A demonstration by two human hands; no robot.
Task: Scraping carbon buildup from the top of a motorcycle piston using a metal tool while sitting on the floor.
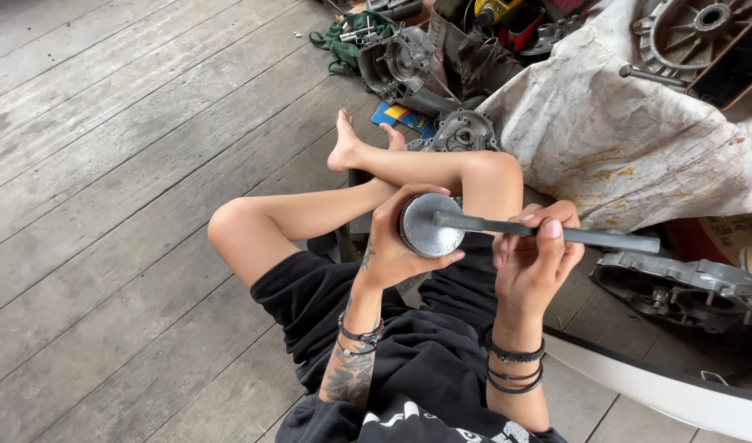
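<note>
My left hand (392,246) grips a round grey metal piston (429,224) with its flat crown turned towards me. My right hand (536,258) holds a long flat grey metal blade (589,238). The blade's tip rests on the piston's crown. Both hands hover over my lap; I sit on a low seat with my bare legs stretched forward.
Grey wooden floorboards (105,164) spread to the left. Ahead lie engine casings (404,61), a green rag (343,41) and tools. A stained white cloth (630,139) covers a heap at the right, with a wheel hub (692,25) on it. Another engine cover (688,287) lies at right.
</note>
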